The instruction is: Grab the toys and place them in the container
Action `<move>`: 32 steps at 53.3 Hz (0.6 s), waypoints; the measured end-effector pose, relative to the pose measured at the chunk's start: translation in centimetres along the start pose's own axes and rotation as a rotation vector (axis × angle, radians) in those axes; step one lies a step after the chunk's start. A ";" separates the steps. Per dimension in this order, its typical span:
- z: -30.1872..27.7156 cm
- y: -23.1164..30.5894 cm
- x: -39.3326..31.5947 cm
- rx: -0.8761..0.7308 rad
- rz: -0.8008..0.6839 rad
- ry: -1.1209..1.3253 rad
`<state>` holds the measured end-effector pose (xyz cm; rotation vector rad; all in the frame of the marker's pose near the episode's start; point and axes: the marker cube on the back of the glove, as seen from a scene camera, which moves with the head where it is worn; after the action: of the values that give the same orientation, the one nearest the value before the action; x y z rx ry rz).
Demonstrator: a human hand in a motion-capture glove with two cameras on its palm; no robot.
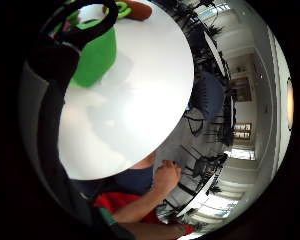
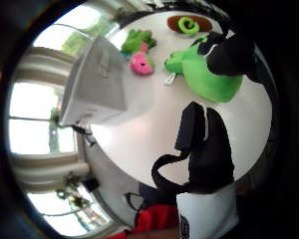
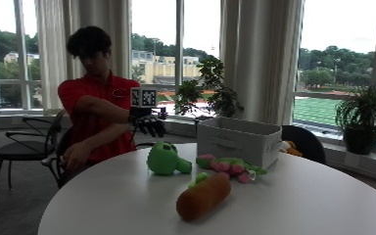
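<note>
Tall windows and pale curtains frame the scene, with potted plants along the sill and a round white worktop (image 3: 318, 196) up front. Seated at the far left edge is a person in a red shirt, gloved right hand (image 3: 150, 125) raised in the air above the table's far-left rim, fingers (image 3: 156, 130) hanging down loosely apart and holding nothing. Just below and slightly right of that hand sits the green plush toy (image 3: 163, 158), resting on the worktop and untouched. Further right, close against the front of the container, lies a pink and green plush toy (image 3: 230, 166). Nearer the camera, a brown carrot-shaped toy (image 3: 204, 196) with a green top lies at an angle. The container (image 3: 239, 140), a grey fabric box, stands upright toward the far side, right of the green plush. From the thumb-side palm view, the green plush toy (image 2: 209, 74) sits beside the strapped fingers, with the grey container (image 2: 97, 82) nearby. The bare left hand (image 3: 72, 159) rests low by the person's lap.
</note>
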<state>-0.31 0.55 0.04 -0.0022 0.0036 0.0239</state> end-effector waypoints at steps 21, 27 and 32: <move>-0.5 1.1 -0.5 0.036 0.022 -0.036; -0.5 1.4 0.0 0.024 0.002 -0.068; -0.8 1.7 0.9 0.024 0.002 -0.068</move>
<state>0.53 2.25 -0.81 0.0227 -0.0643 0.0262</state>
